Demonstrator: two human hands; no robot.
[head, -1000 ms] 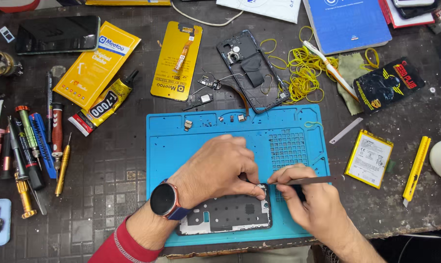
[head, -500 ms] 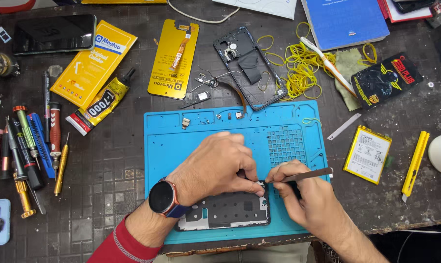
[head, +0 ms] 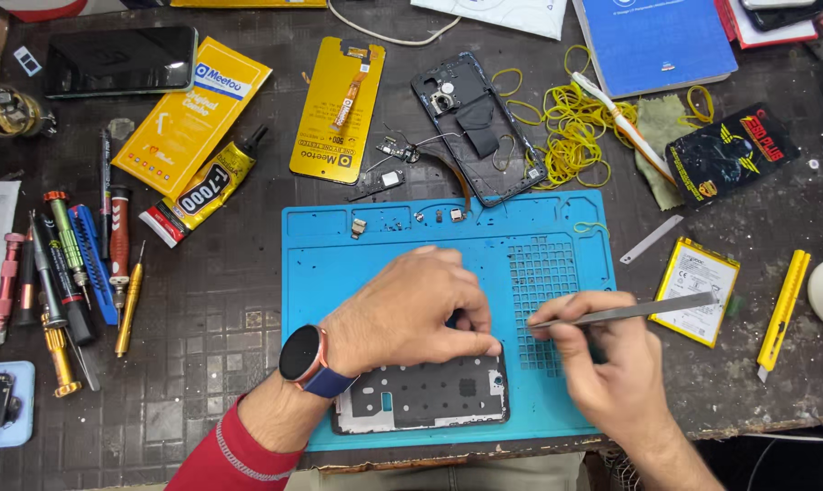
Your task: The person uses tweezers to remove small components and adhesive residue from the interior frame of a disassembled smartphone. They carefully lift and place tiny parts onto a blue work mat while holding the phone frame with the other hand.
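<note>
An opened phone body (head: 421, 397) lies at the near edge of the blue repair mat (head: 339, 264). My left hand (head: 411, 309), with a smartwatch (head: 302, 355) on the wrist, rests on the phone's upper right corner with fingers curled and pinched together there. My right hand (head: 598, 359) grips metal tweezers (head: 639, 311), held nearly level, their tips pointing left toward my left fingertips. What sits between the fingertips is hidden.
A phone back frame (head: 475, 127), yellow rubber bands (head: 571, 127), a battery (head: 698, 289), a yellow cutter (head: 784, 309), a glue tube (head: 202, 186), yellow packets (head: 339, 109), screwdrivers (head: 75, 264) at the left, a dark phone (head: 120, 59) and a blue booklet (head: 652, 41) surround the mat.
The tweezers have lifted and tilted to nearly level, and my right hand has shifted slightly right. My left hand stays on the phone's corner.
</note>
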